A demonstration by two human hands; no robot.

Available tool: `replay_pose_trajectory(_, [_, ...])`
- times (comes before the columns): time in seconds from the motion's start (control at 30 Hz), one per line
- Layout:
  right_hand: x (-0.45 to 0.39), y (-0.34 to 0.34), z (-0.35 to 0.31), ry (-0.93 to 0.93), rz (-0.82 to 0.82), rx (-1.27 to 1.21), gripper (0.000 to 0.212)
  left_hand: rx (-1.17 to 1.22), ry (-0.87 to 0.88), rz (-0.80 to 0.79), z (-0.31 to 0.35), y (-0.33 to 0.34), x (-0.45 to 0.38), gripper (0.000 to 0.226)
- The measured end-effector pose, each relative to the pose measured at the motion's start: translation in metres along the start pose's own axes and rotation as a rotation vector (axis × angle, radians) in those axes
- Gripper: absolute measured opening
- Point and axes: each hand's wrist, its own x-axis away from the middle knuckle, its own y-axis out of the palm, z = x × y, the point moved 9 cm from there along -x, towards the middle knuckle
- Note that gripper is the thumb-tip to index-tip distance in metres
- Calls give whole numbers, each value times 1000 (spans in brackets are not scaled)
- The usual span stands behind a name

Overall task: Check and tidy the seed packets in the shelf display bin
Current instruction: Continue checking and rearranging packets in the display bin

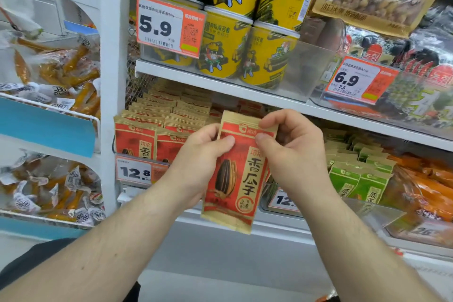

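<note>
A head-worn camera looks at a shop shelf, described from left to right.

At nine o'clock, wire baskets point(49, 110) hold wrapped orange snacks. A white post point(112, 81) divides them from the main shelving.

Just right of the post, at the centre-left, the bin point(117, 144) holds rows of red and tan seed packets point(157, 115) standing upright, one behind another. A price tag point(139, 171) reading 12.8 hangs on its front. Above, at twelve o'clock, yellow cans point(225, 49) stand behind a 5.9 tag point(169, 24).

At the centre, the person holds one packet point(237, 174) up in front of the bin, clear of the rows and slightly tilted, printed face toward the camera. The left hand point(198, 164) grips its left edge, thumb across the front near the top. The right hand point(294, 152) pinches the top right corner between thumb and curled fingers. Both hands are closed on this packet.

At three o'clock, green packets point(355, 179) fill the next bin, with orange bags point(421, 191) beyond. A 6.9 tag point(358, 81) sits at two o'clock.

The step in hand appears to be the check: the packet is out and being looked over. The next move likely calls for turning it over or, if it passes, sliding it upright into the front of a red row, face forward, in line with its neighbours.
</note>
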Motion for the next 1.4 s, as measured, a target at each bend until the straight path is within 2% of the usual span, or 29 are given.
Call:
replay_pose_trajectory(0.1, [5, 4, 12, 76, -67, -66, 38, -19, -9, -16, -9, 0, 0, 24])
replay_pose_trajectory(0.2, [8, 2, 25, 154, -46, -218, 37, -53, 28, 27, -12, -5, -1, 31])
replay_pose_trajectory(0.33, [10, 2, 46, 245, 2, -391, 22, -25, 33, 43, -18, -6, -3, 33])
replay_pose_trajectory(0.43, [10, 0, 59, 275, 28, -405, 13, -39, 21, 54, -26, -6, -6, 33])
replay_pose_trajectory(0.6, [10, -10, 73, 313, 103, -401, 21, -47, 19, 53, -34, 0, -10, 31])
replay_pose_trajectory(0.7, [10, -11, 77, 335, 113, -433, 19, -22, 4, 57, -36, 3, -12, 31])
replay_pose_trajectory(0.9, [13, -7, 80, 367, 24, -418, 3, -36, 4, 85, -38, 1, -14, 30])
replay_pose_trajectory(1.07, [24, 7, 82, 427, -182, -263, 18, -14, 35, 129, -29, -5, -14, 30])
replay_pose_trajectory(1.2, [20, -3, 84, 364, -74, -202, 26, -28, -88, 50, -38, -1, -16, 21])
replay_pose_trajectory(1.3, [16, -13, 89, 351, 24, -279, 28, -103, -183, -70, -50, 6, -12, 28])
replay_pose_trajectory(1.4, [16, -9, 92, 403, -64, -357, 31, -83, -122, -49, -46, 4, -12, 28])
